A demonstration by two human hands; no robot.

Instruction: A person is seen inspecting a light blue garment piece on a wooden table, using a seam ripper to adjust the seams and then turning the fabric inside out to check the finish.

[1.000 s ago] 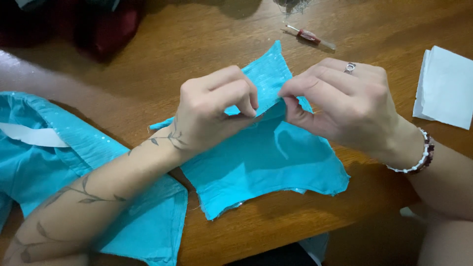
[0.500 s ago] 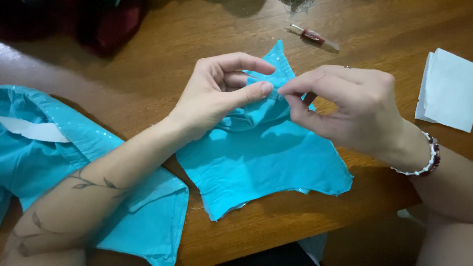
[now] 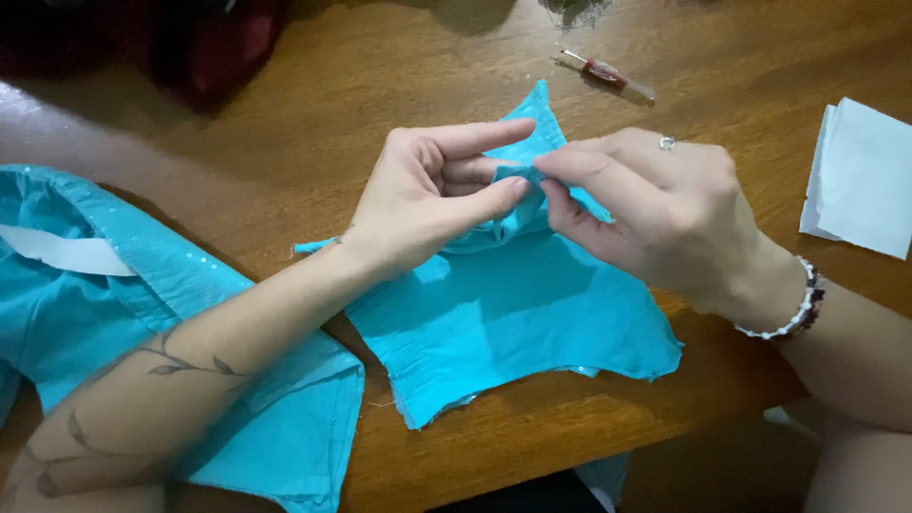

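Your left hand (image 3: pixel 432 195) and right hand (image 3: pixel 646 204) meet over the turquoise cloth (image 3: pixel 513 313) lying mid-desk (image 3: pixel 285 142), each pinching a small fold at its upper edge between thumb and fingers. To your left lies a larger turquoise garment (image 3: pixel 85 304) with a white strip (image 3: pixel 62 252) across it. White folded paper (image 3: pixel 860 180) sits at the right edge, a red-handled tool (image 3: pixel 608 74) beyond your hands.
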